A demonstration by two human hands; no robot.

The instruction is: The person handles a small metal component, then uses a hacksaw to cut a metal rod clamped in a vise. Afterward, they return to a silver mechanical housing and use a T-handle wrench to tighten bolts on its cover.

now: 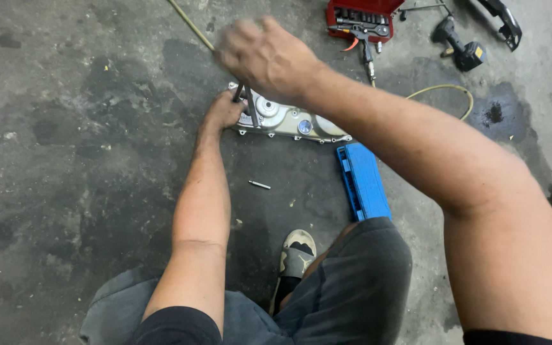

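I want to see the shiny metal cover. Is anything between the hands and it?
Nothing visible blocks it. The left hand rests on the engine cover, gripping a thin metal tool. The right hand, blurred, is above that tool.

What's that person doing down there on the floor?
A person crouches over a silver engine cover lying on the stained concrete floor. The left hand steadies the cover and a thin metal tool, while the right hand, blurred, is raised above it. A blue case and a red tool box sit nearby.
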